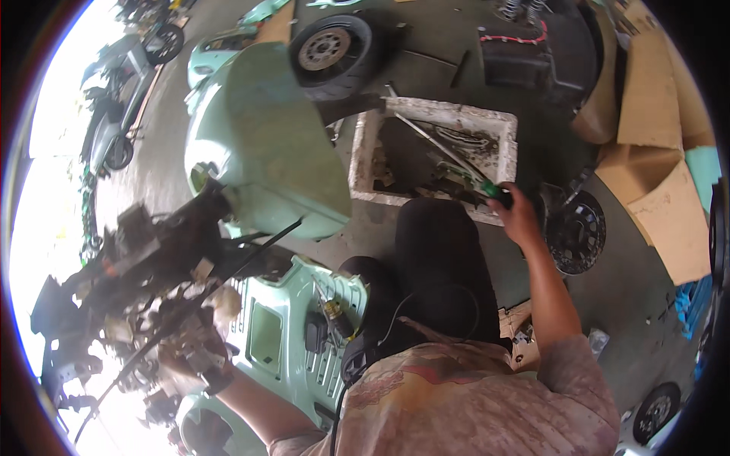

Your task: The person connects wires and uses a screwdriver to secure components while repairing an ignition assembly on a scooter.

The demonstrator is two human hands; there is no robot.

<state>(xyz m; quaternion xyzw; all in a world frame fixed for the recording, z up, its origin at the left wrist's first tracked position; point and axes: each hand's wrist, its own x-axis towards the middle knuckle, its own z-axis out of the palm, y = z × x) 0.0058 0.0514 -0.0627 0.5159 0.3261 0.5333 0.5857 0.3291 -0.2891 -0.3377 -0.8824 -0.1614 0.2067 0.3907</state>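
My right hand (518, 216) is closed around the handle of a long screwdriver (487, 185), green and black at the grip. Its metal shaft slants away to the upper left, over a dirty white foam box (433, 106). Loose metal parts and a dark grimy layer lie inside that box. At the lower left, my left hand (179, 368) is in among the dark metal parts of a stripped scooter (152, 304). Its fingers are mostly hidden there, so their grip does not show.
Mint-green body panels (262, 137) stand left of the box, and a footboard panel (266, 334) carries another screwdriver (334, 313). A wheel with tyre (327, 49) lies beyond. To the right are a black disc-shaped wheel part (578, 232) and open cardboard boxes (654, 175).
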